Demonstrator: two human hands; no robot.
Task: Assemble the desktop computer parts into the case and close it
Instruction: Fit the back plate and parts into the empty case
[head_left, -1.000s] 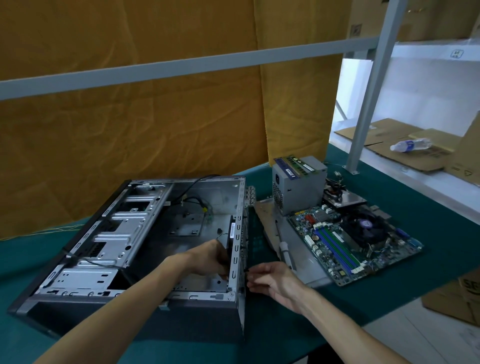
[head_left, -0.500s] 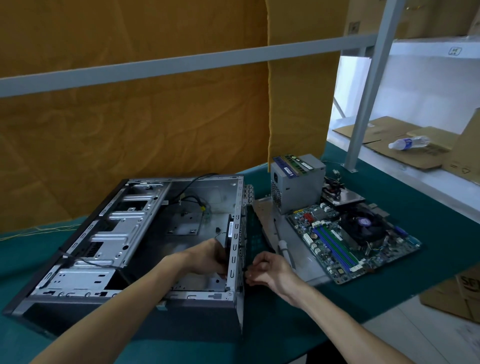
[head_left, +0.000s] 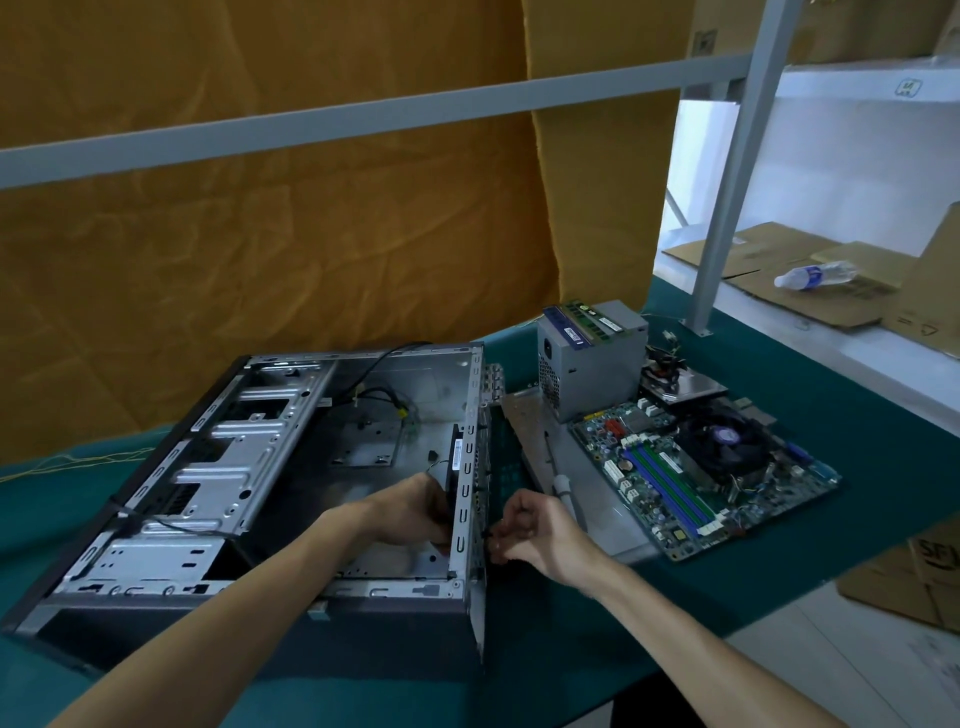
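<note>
Little differs from half a second ago: both hands stay at the right wall of the case (head_left: 291, 467), and only the camera has shifted slightly. The one open case lies on its side at the near left of the green tabletop (head_left: 857, 415). The left hand (head_left: 410, 512) is still inside the case, its fingers curled around the near end of a single black fan (head_left: 455, 457) that stands against the inner face of the right wall. The right hand (head_left: 535, 535) remains just outside that same wall, its grip a pinch of thumb and fingertips on something small and dark at the wall; what that small thing is cannot be told.

To the right of the case lie one flat grey side panel (head_left: 524, 415), with one screwdriver (head_left: 558, 475) resting on it, and one motherboard (head_left: 701, 473) carrying a black cooler. One grey power supply (head_left: 595, 358) stands at the far end of the panel, with two memory sticks (head_left: 582, 322) lying on its top. On the white shelf at far right lies one plastic bottle (head_left: 813, 274) on flattened cardboard.
</note>
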